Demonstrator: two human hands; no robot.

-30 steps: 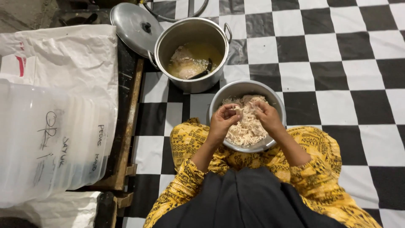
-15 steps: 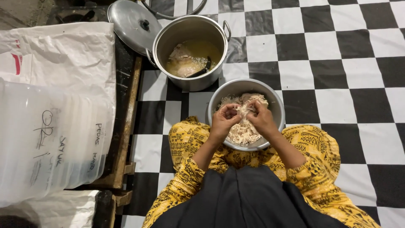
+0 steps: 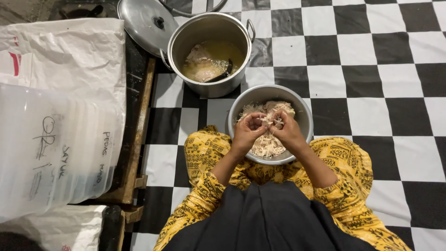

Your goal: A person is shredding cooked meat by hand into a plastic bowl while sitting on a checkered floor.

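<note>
Both hands [image 3: 269, 128] over bowl [image 3: 297, 109], shredded meat [image 3: 265, 145], pot [image 3: 210, 88] just beyond

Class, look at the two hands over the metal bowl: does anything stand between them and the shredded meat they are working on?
Nothing visible does. The left hand and right hand meet over the round metal bowl, and their fingers pinch a strand of the pale shredded meat directly. The steel pot of broth sits beyond the bowl, apart.
</note>
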